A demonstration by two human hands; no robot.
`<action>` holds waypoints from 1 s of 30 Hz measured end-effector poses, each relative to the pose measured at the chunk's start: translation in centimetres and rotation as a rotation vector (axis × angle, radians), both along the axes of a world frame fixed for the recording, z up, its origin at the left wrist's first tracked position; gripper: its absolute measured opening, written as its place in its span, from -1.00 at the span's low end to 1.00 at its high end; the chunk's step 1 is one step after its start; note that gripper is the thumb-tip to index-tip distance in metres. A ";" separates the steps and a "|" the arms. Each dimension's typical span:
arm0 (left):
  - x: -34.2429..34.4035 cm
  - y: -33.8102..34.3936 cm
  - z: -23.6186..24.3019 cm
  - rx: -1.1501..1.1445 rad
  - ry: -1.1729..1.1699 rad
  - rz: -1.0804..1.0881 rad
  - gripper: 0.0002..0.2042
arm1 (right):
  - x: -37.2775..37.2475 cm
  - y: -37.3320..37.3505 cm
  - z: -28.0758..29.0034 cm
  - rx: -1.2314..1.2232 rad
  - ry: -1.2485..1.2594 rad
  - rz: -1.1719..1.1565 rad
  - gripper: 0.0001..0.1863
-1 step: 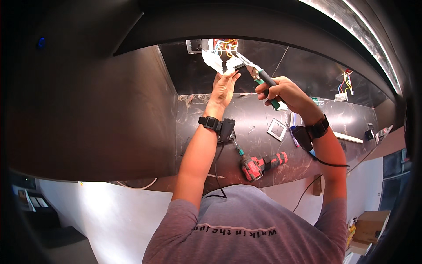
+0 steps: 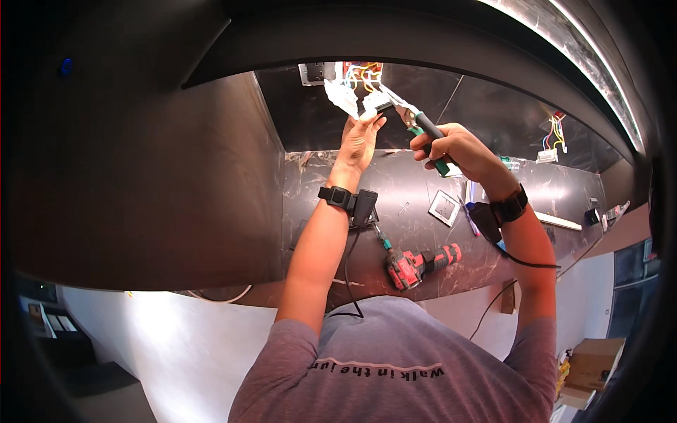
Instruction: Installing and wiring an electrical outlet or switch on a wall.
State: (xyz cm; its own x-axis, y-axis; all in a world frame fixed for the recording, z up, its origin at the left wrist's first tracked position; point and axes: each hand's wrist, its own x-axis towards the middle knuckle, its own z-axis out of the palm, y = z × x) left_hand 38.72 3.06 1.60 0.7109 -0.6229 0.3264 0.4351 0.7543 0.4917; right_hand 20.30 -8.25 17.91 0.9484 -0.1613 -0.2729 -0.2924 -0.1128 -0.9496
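Note:
My left hand (image 2: 359,143) is raised to the dark back wall, its fingers closed on a white wall socket module (image 2: 378,102). Beside that module, over the fingertips, a bright white piece (image 2: 341,96) hangs from the wires; glare hides its details. Yellow, red and pale wires (image 2: 364,72) come out of the open wall box above. My right hand (image 2: 462,149) grips pliers (image 2: 424,125) with green and black handles. Their jaws point up and left, reaching the wires next to the module. Whether the jaws pinch a wire is too small to tell.
A red and black cordless drill (image 2: 405,271) lies on the dark marbled counter near me. A square frame plate (image 2: 444,208) lies farther back. Another white module (image 2: 546,155) hangs by wires at right. A dark cabinet panel (image 2: 155,183) stands left, and a dark overhang (image 2: 395,42) curves above.

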 end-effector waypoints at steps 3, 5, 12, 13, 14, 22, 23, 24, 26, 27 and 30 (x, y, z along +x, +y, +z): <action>0.0 -0.3 0.0 -0.017 -0.013 -0.005 -0.65 | 0.1 -0.1 -0.2 -0.072 -0.024 -0.023 -0.63; -0.3 -0.4 0.0 -0.019 -0.008 0.003 -0.65 | 0.2 -0.4 0.1 -0.231 -0.004 -0.024 -0.64; -0.1 -0.4 -0.2 -0.038 -0.023 0.029 -0.66 | 1.7 -0.7 3.5 -0.912 -0.002 0.068 -0.65; -0.1 -0.4 -0.2 -0.044 -0.021 0.029 -0.66 | 2.0 -0.9 3.8 -0.988 -0.015 0.106 -0.65; -0.1 -0.4 -0.2 -0.039 -0.020 0.029 -0.67 | 2.2 -0.9 4.2 -1.049 -0.035 0.130 -0.65; -0.1 -0.5 -0.4 -0.082 -0.008 0.035 -0.66 | 4.6 -0.9 4.8 -1.297 0.079 0.226 -0.68; -0.1 -0.5 -0.4 -0.077 0.002 0.034 -0.67 | 4.7 -0.7 4.8 -1.329 0.085 0.228 -0.69; -0.2 -0.5 -0.4 -0.072 0.011 0.032 -0.67 | 4.7 -0.6 4.8 -1.337 0.087 0.236 -0.69; -0.3 -0.5 -0.4 -0.068 0.021 0.036 -0.67 | 4.9 -0.3 4.9 -1.327 0.054 0.243 -0.70; -0.2 -0.4 -0.4 -0.057 0.025 0.034 -0.67 | 4.9 0.1 5.1 -1.332 0.054 0.251 -0.70; -0.2 -0.5 -0.4 -0.073 0.003 0.037 -0.67 | 4.5 1.2 5.3 -1.265 0.084 0.263 -0.70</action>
State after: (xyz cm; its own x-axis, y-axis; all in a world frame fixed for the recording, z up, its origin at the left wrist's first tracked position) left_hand 38.51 2.53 1.22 0.7341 -0.5706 0.3681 0.4075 0.8038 0.4334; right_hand 24.83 -7.08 23.22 0.9783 -0.1622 -0.1290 -0.1780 -0.9764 -0.1220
